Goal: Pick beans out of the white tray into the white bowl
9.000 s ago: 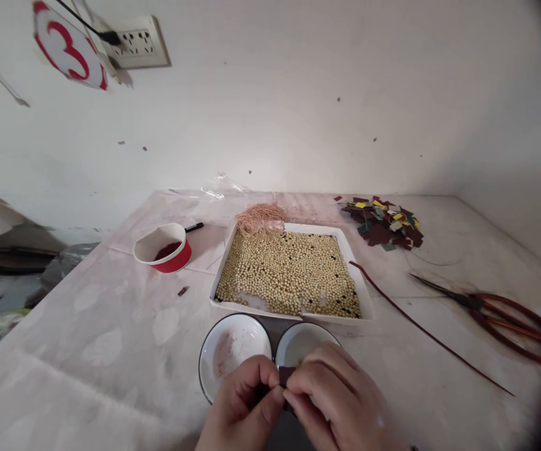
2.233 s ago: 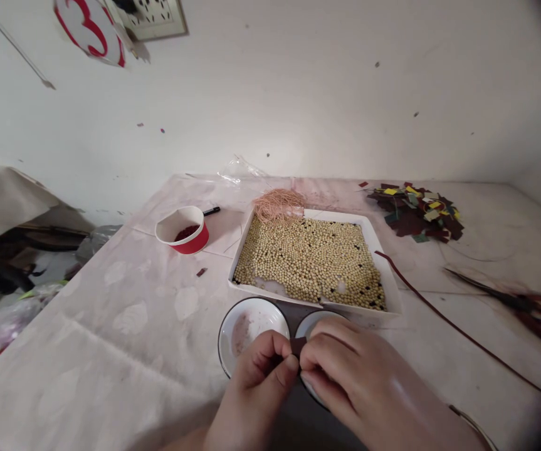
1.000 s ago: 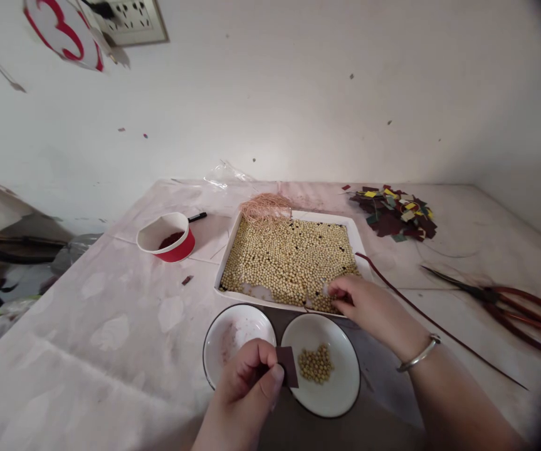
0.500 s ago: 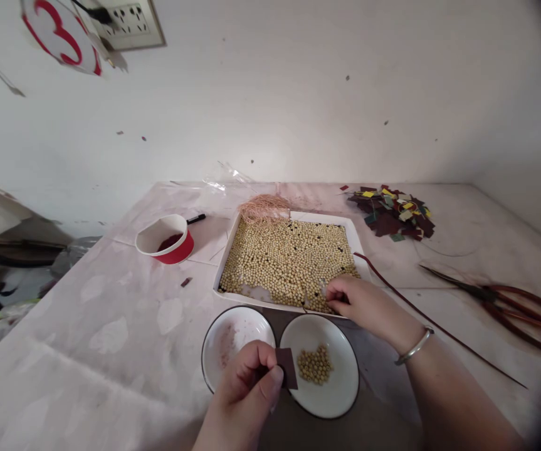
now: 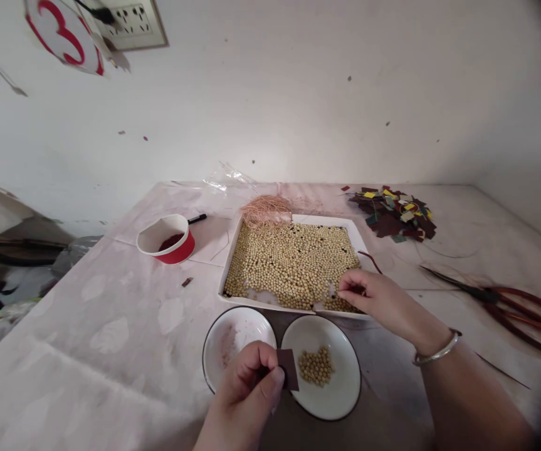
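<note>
My left hand (image 5: 251,393) pinches a small dark brown square piece (image 5: 288,369) between thumb and forefinger, above the gap between two bowls. My right hand (image 5: 376,300) reaches over the front right corner of a white tray (image 5: 270,303) full of small round yellowish beads (image 5: 293,263). Its thumb and forefinger are drawn together close to the beads; anything between them is too small to see. The right white bowl (image 5: 336,401) has a little heap of similar beads (image 5: 316,366) in it. Some reddish powder lies in the left white bowl (image 5: 251,324), partly hidden by my left hand.
A bundle of thin pinkish cords (image 5: 266,210) lies over the tray's back left corner. Coloured scraps (image 5: 392,213) are heaped at the back right. Large scissors (image 5: 491,294) lie on the right. A red and white paper cup (image 5: 176,247) and a black pen (image 5: 197,218) are left.
My right hand has moved slightly to the right along the tray's front. The tray has shifted a little to the right. My left hand stays in place with the brown square piece.
</note>
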`<control>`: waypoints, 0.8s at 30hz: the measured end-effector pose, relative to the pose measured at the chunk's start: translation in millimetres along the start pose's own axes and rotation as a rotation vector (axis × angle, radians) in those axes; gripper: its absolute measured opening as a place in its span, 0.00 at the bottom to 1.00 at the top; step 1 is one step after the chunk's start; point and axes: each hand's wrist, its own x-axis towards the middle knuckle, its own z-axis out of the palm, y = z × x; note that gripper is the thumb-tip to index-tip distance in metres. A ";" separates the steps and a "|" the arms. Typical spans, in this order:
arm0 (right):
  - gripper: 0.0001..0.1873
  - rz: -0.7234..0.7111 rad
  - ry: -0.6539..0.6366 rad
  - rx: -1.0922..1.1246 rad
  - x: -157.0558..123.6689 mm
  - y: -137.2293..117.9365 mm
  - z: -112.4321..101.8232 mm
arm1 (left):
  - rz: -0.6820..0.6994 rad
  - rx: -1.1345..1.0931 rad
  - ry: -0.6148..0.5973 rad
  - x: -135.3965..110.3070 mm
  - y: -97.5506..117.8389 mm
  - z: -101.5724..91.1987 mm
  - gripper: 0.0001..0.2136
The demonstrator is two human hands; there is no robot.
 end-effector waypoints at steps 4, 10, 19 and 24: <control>0.05 0.008 0.093 0.047 -12.2 -25.0 -8.0 | 0.003 0.016 -0.012 0.5 2.2 -0.8 0.15; 0.08 -0.304 0.024 0.152 -53.0 -96.6 5.0 | 0.037 0.056 -0.034 -0.2 6.4 -1.6 0.12; 0.09 -0.422 -0.011 -0.022 -58.8 -116.6 31.7 | 0.018 0.075 -0.032 0.3 1.0 -5.6 0.11; 0.08 -0.453 0.041 -0.067 -57.6 -113.3 28.8 | 0.036 0.081 -0.045 0.0 3.8 -2.7 0.13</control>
